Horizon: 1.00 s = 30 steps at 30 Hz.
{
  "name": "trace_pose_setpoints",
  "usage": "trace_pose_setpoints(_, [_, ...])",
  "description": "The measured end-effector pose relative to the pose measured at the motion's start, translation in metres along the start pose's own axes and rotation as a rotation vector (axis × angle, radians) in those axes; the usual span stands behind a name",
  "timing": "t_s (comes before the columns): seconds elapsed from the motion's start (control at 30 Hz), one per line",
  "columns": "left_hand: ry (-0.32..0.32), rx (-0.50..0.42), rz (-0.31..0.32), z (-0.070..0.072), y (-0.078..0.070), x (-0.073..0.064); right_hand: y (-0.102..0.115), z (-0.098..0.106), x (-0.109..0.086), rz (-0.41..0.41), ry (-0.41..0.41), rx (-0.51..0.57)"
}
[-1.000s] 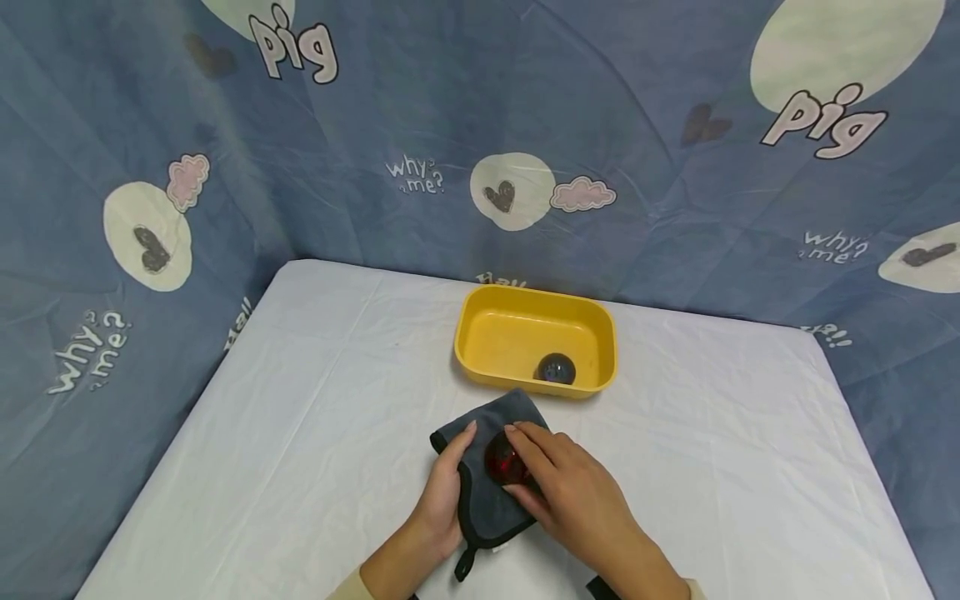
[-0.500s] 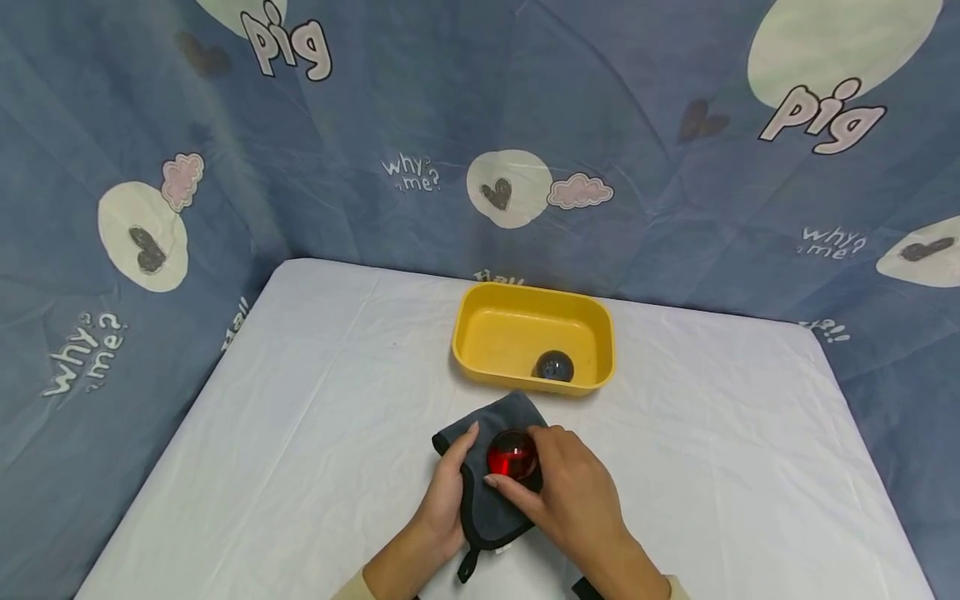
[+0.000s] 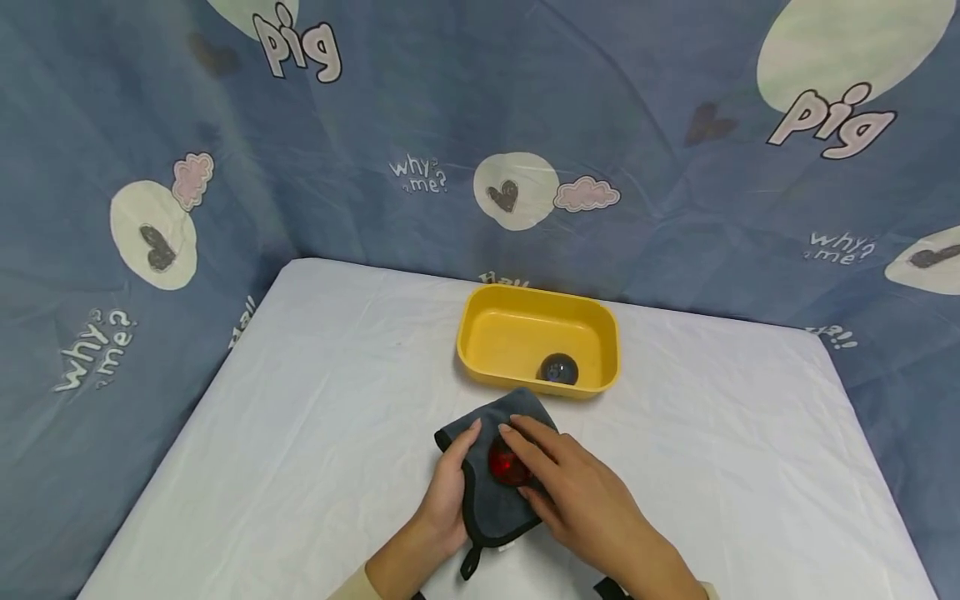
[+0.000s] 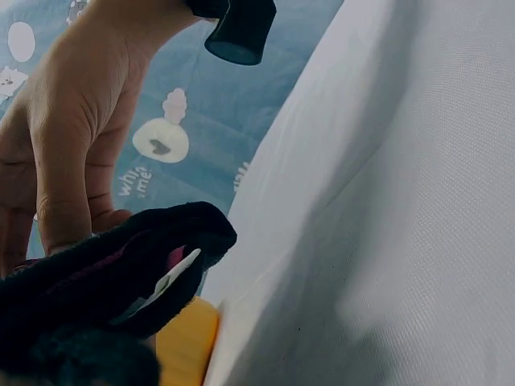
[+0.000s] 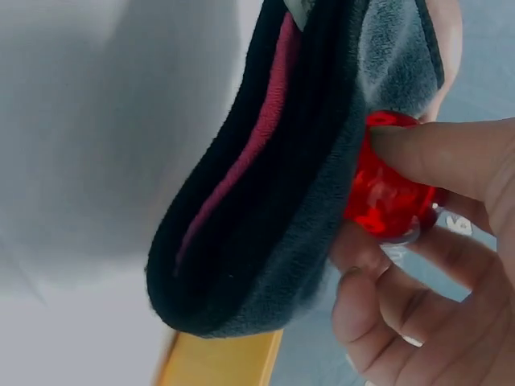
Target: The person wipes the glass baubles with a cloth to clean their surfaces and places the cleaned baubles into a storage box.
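A folded dark grey cloth (image 3: 504, 508) with black edging and a hanging loop lies in my left hand (image 3: 438, 504). The left thumb presses on its upper face, and the fingers are hidden beneath. On the cloth sits a shiny, see-through red ball (image 3: 506, 462). My right hand (image 3: 588, 504) holds it from the right, its fingers reaching over the top and the thumb at the near side. In the right wrist view the thumb lies against the red ball (image 5: 388, 189) beside the folded cloth (image 5: 310, 217). The cloth's layered edge (image 4: 113, 265) fills the lower left wrist view.
Just beyond the hands stands a yellow tray (image 3: 495, 333). Inside it, near the front wall, is a dark, glossy ball (image 3: 559, 369). A white sheet (image 3: 337, 400) covers the table, and a blue printed curtain (image 3: 420, 100) hangs behind it.
The right fingers shift round the red ball: half a second ago thumb and fingers stood wider around it; now the fingers reach over its top. The left hand and cloth stay nearly still.
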State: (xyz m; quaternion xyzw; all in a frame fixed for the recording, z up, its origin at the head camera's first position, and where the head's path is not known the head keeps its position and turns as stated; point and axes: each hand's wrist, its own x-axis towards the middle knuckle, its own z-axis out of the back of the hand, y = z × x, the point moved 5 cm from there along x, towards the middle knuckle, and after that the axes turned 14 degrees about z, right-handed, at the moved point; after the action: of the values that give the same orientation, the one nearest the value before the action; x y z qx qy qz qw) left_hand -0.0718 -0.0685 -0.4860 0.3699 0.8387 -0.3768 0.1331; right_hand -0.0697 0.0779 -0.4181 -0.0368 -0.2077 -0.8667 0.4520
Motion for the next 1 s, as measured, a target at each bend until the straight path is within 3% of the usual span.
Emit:
trace_pose_setpoints(0.13, [-0.014, 0.002, 0.007, 0.001, 0.002, 0.0, -0.001, 0.0, 0.002, 0.014, -0.009, -0.008])
trace_pose_setpoints(0.23, [-0.024, 0.014, 0.019, 0.003, 0.004, 0.001, -0.002, -0.001, 0.005, -0.015, -0.06, -0.038])
trace_pose_setpoints(0.4, [-0.055, 0.018, 0.046, 0.003, 0.009, 0.001, -0.002, -0.005, 0.008, -0.141, -0.138, -0.143])
trace_pose_setpoints(0.5, [-0.056, 0.007, 0.043, 0.003, 0.008, 0.002, -0.002, -0.006, 0.009, -0.2, -0.139, -0.175])
trace_pose_setpoints(0.73, [-0.058, 0.018, 0.021, 0.005, 0.006, 0.003, -0.006, -0.01, 0.007, -0.229, -0.042, -0.015])
trace_pose_setpoints(1.0, [-0.019, 0.018, 0.007, 0.004, 0.0, 0.002, -0.008, -0.006, 0.002, -0.085, -0.029, 0.15])
